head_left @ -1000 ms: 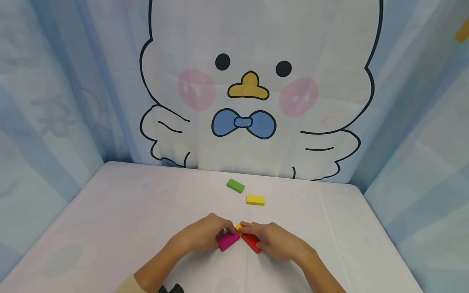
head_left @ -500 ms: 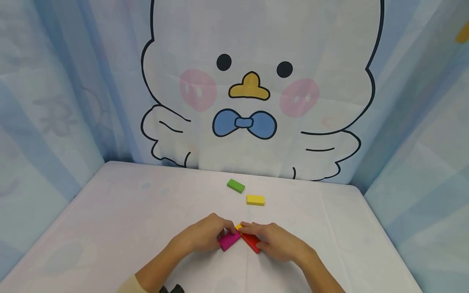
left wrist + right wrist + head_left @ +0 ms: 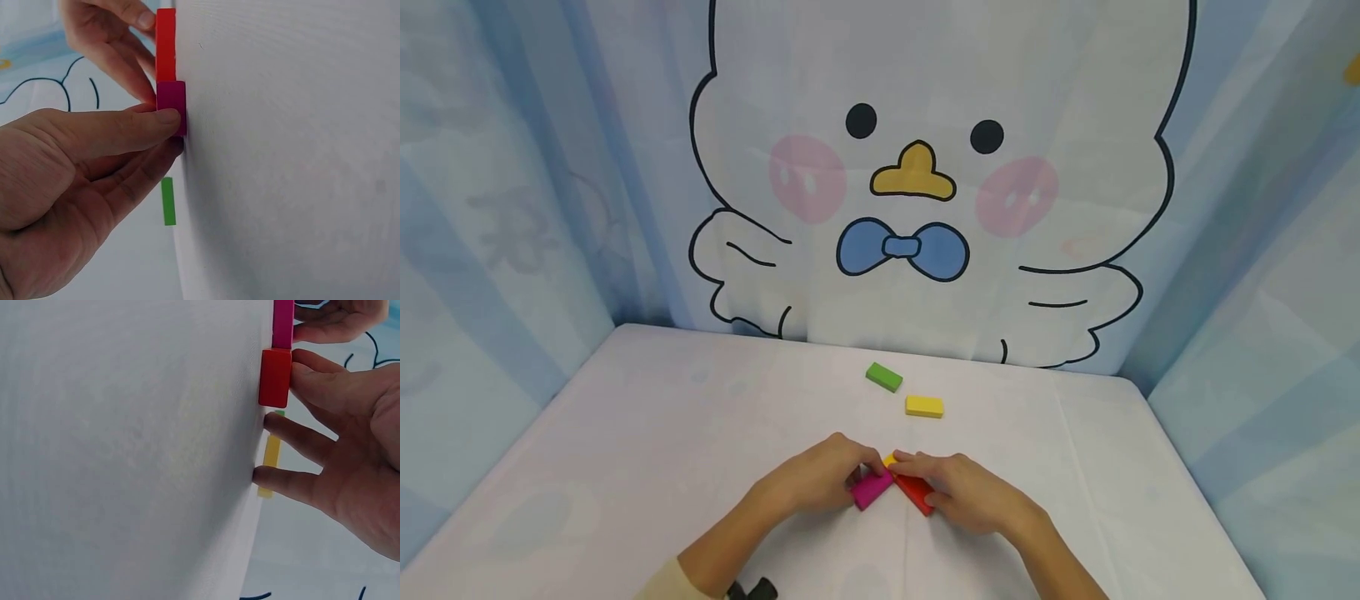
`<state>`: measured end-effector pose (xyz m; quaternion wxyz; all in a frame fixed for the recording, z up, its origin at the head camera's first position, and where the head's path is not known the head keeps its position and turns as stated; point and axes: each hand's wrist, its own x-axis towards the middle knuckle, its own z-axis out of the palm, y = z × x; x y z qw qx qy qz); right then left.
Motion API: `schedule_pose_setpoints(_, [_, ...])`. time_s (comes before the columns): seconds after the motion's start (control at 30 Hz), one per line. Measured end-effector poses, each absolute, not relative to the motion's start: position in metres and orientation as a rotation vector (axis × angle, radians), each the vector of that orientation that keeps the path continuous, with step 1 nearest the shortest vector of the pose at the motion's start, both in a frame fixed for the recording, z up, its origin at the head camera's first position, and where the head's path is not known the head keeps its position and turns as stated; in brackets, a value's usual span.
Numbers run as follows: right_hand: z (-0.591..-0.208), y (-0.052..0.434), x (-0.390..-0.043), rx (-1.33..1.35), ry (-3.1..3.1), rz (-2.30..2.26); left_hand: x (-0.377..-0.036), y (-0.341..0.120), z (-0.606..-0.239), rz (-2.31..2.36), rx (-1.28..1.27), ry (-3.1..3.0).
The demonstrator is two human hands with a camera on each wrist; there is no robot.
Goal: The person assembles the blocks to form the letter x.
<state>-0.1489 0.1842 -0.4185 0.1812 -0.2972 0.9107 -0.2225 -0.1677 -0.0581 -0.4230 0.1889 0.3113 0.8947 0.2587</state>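
- Nearest, a pale yellow sleeve cuff (image 3: pixel 673 583) and a dark strap sit on the left forearm at the bottom edge of the head view; the strap looks like the wrist camera's mount.
- The left hand (image 3: pixel 816 483) lies low on the desk (image 3: pixel 625 467), thumb and curled fingers (image 3: pixel 134 128) pinching the magenta block (image 3: pixel 871 490) by its edges. That hold leaves the block flat on the surface and free to be slid or turned rather than lifted.
- The right hand (image 3: pixel 966 496) mirrors it on the right: one fingertip and the thumb pinch the red block (image 3: pixel 914 492), while the other fingers (image 3: pixel 294 484) stretch straight out with their tips on the desk, probably as a brace.
- The two blocks meet at their far corners, forming a narrow V that opens toward the person. The left wrist view shows red and magenta end to end, touching.
- A small piece of yellow (image 3: pixel 889 460) peeps out just beyond that junction, between the fingertips; whether it is a third block I cannot tell.
- Farther off, well apart from the hands, a yellow block (image 3: pixel 923 406) lies flat, and just beyond it to the left a green block (image 3: pixel 883 377), both loose and untouched.
- Behind the desk hangs a curtain (image 3: pixel 925 167) printed with a cartoon chick wearing a blue bow tie.
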Motion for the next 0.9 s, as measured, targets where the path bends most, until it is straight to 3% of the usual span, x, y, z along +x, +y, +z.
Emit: schedule_pose_setpoints(0.9, [-0.4183, 0.1823, -0.1488, -0.862, 2.608, -0.611, -0.1678, -0.0595, -0.4223, 0.733, 0.905, 2.528])
